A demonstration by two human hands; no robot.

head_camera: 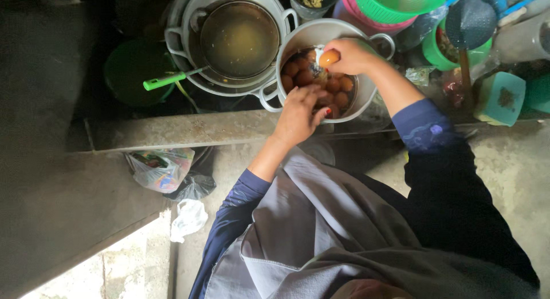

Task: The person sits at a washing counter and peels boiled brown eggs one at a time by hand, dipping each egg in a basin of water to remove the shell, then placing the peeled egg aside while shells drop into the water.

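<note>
The right hand [350, 53] pinches a smooth, oval, brown egg [328, 58] in its fingertips, above the round steel pot [298, 38] of brown eggs near the concrete ledge's [189, 130] edge. The left hand [298, 112] reaches into the pot; its curled fingers are partly hidden, so its grasp is unclear.

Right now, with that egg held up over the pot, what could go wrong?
1. The right hand pinches a brown egg in its fingertips above the pot; it might slip and crack on the eggs below.
2. The left hand reaches in over the rim; leaning on it could tip the pot off the ledge.
3. The pan of liquid touches the pot, so a bump may slosh it.
</note>
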